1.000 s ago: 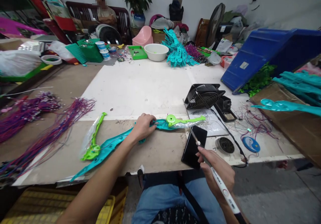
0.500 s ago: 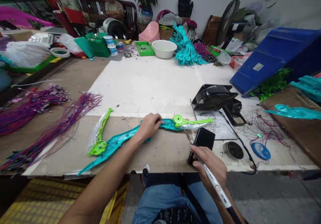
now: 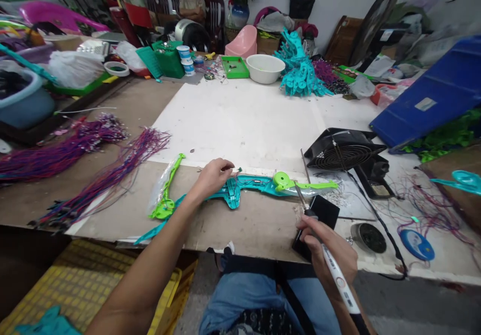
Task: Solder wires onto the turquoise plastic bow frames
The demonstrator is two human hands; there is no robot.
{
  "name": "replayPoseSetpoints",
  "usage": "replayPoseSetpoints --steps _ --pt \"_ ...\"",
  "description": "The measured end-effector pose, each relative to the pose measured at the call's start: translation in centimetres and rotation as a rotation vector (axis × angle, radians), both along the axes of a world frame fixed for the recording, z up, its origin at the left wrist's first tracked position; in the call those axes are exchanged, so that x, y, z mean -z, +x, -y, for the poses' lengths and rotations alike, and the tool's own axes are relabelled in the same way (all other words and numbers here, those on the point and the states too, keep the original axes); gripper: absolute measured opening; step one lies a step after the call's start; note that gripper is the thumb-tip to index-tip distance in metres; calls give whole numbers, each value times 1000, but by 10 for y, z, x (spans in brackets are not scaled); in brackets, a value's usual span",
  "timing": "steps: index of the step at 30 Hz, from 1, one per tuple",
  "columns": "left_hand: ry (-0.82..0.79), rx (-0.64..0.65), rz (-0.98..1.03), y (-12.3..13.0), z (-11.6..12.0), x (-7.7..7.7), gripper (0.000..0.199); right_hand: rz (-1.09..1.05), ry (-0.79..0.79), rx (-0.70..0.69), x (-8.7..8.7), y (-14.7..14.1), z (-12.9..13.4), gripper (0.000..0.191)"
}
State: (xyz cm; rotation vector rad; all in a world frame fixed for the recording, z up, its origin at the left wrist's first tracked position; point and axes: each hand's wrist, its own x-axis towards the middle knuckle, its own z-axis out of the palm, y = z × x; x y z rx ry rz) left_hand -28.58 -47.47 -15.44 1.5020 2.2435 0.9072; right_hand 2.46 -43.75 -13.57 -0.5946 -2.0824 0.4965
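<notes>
My left hand [image 3: 215, 180] is closed in a pinch, with a small dark green piece [image 3: 239, 170], seemingly on thin wires, at its fingertips. It is just above the middle of a teal plastic toy bow [image 3: 233, 195], which lies open-side up on the table. Bright green limbs with clear plastic, one at the left [image 3: 165, 206] and one at the right [image 3: 282, 181], are fitted to the bow. A white soldering iron [image 3: 340, 280] is gripped pen-like in my right hand [image 3: 332, 250]. Its tip points up near the right limb, above a black phone-like slab [image 3: 323, 211].
Bundles of red and blue wires [image 3: 130, 162] lie at left. To the right are a black fan [image 3: 340, 149], a soldering stand [image 3: 376, 177], a round tin [image 3: 370, 238] and a blue disc [image 3: 416, 244]. Teal parts [image 3: 300, 74] are heaped at the back; a person [image 3: 191, 4] sits beyond.
My left hand has lifted off the bow's middle and moved slightly back, now showing the small green piece. The soldering iron stays in my right hand. The camera view has shifted left.
</notes>
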Motion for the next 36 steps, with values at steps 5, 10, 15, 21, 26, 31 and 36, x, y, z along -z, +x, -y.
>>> replayPoseSetpoints --steps 5,10,15,21,26,31,36 --pt "-142 39 -158 -4 1 10 31 134 173 -23 -3 -10 -27 16" --pt "-220 -41 -124 7 -17 7 29 330 313 10 10 -31 -60 29" --pt "-131 -52 154 15 -24 5 14 461 244 -50 25 -45 -80 46" --pt "116 -26 604 18 -11 1 11 571 233 -54 26 -47 -85 37" --pt "196 -16 717 20 2 -1 16 581 231 -60 27 -48 -88 35" --pt "198 118 580 21 23 -6 8 538 210 -89 31 -49 -91 39" --pt "145 348 425 31 56 -8 13 520 223 -105 33 -50 -94 40"
